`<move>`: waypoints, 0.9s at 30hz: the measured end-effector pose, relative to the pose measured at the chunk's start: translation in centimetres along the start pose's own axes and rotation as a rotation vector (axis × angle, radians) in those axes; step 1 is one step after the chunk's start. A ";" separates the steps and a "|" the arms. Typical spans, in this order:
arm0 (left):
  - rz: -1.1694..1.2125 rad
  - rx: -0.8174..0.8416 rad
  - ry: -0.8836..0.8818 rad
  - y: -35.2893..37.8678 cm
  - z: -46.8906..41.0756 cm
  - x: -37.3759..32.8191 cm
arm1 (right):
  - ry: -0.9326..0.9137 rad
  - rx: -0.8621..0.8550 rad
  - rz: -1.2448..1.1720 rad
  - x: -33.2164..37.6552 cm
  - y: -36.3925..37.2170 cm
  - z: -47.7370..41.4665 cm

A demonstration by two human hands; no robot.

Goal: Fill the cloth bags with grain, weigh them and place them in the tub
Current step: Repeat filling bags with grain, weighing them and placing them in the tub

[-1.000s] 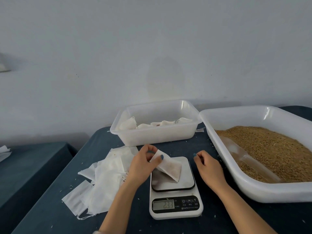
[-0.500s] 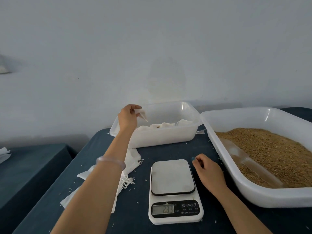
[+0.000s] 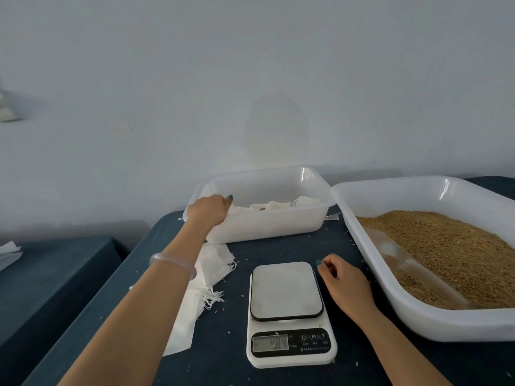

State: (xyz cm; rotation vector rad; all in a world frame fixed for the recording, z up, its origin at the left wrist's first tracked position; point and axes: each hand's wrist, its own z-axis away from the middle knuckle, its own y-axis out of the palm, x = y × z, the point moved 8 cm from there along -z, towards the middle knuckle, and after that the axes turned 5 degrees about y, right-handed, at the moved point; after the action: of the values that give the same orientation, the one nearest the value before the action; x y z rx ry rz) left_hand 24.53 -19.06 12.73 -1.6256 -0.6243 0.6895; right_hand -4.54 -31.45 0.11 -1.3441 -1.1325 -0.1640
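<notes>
bags (image 3: 274, 205) lay in the tub (image 3: 267, 227). left hand (image 3: 209, 211) reached into its corner, fingers mostly hidden, maybe on a bag. right hand (image 3: 345, 282) sat loosely curled, holding nothing, beside the scale (image 3: 287, 291).

pale bare wall (image 3: 250, 79), dark blue table (image 3: 228, 344)

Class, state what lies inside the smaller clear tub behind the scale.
White cloth bags lie in the tub; the left hand reaches over its left end, hiding whatever it touches or holds there.
</notes>
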 end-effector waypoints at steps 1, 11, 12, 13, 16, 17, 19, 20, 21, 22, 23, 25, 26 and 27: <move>-0.047 -0.049 0.012 -1.2 0.4 0.4 | 0.000 0.003 -0.002 0.0 0.0 0.0; -0.446 0.774 0.132 2.2 10.7 5.5 | -0.002 0.018 -0.009 0.1 0.0 0.1; -0.513 0.794 0.137 3.3 11.6 5.8 | 0.001 0.016 -0.013 0.0 0.0 0.1; -0.538 0.799 0.132 4.3 12.2 6.0 | 0.003 0.012 -0.018 0.0 0.0 0.1; -0.508 0.756 0.095 6.4 13.2 6.7 | -0.002 -0.001 -0.031 0.0 -0.1 0.1; -0.501 0.724 0.097 6.4 13.3 6.9 | -0.005 -0.002 -0.031 0.0 -0.1 0.1; -0.473 0.677 0.123 6.5 13.3 7.2 | -0.009 0.003 -0.036 0.1 -0.1 0.1; -0.457 0.664 0.140 6.4 13.3 7.3 | -0.012 0.006 -0.039 0.1 -0.1 0.1; -0.439 0.647 0.157 6.3 13.2 7.4 | -0.014 0.007 -0.041 0.1 0.0 0.1; -0.409 0.625 0.167 6.0 12.8 7.5 | -0.015 0.007 -0.043 0.1 0.0 0.1; -0.357 0.597 0.166 5.7 12.4 7.7 | -0.013 0.007 -0.044 0.1 0.0 0.1; -0.197 0.553 0.157 4.9 11.5 7.7 | -0.007 0.008 -0.046 0.0 0.0 0.0; -0.107 0.537 0.162 4.5 11.1 7.5 | -0.004 0.009 -0.047 0.0 0.0 0.0; -0.017 0.518 0.172 4.0 10.7 7.2 | -0.003 0.008 -0.050 0.0 0.0 0.0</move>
State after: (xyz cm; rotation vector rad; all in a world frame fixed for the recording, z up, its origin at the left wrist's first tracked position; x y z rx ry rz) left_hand 21.68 -7.24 6.73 -1.1786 -0.2995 0.6276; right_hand -4.55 -31.44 0.09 -1.3103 -1.1682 -0.1936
